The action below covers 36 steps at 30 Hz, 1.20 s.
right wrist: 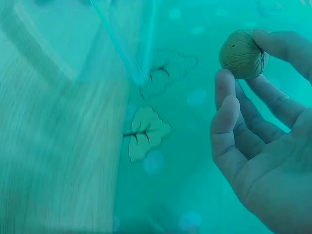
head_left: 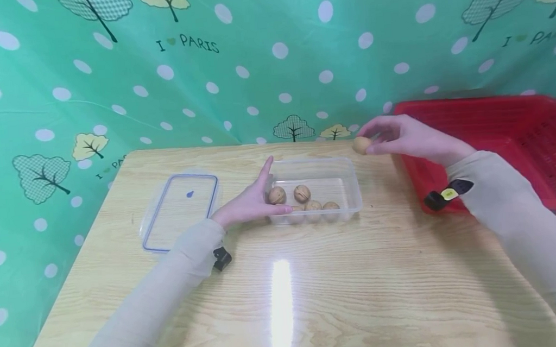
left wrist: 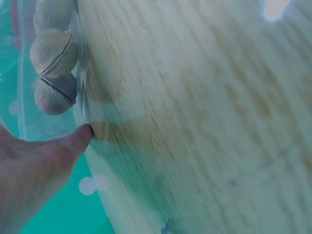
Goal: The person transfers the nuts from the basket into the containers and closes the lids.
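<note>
The right hand pinched a walnut in its fingertips above the box, near the far right corner; light, hard and round, it likely suited that fingertip hold. The left hand, fingers straight, steadied the box's left side

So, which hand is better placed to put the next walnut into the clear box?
Probably the right hand: it pinches a walnut just beyond the clear box. The left hand only rests flat against the box.
</note>
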Each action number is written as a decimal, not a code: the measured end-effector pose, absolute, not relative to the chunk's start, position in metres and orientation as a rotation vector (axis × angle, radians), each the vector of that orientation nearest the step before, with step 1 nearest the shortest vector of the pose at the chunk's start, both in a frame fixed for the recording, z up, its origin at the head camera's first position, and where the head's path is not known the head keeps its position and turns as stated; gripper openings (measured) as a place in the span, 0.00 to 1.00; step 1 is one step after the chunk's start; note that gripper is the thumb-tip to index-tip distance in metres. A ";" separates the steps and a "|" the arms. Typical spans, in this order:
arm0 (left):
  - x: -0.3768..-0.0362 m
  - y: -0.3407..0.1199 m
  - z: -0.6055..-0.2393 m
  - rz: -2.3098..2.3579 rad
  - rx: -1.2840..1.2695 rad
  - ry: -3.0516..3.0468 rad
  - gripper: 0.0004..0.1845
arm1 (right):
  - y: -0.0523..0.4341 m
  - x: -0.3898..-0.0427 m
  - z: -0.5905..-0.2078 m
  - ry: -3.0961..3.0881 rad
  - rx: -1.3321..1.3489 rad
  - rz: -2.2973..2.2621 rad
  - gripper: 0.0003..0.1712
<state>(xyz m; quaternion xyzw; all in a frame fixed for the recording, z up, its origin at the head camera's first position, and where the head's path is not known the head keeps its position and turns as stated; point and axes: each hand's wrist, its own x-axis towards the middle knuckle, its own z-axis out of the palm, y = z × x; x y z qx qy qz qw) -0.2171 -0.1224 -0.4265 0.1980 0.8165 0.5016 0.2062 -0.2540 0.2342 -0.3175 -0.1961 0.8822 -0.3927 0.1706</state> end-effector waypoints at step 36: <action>-0.218 -0.122 -0.426 1.400 0.548 2.277 0.67 | 0.144 -0.246 -0.378 2.250 -0.954 -1.172 0.21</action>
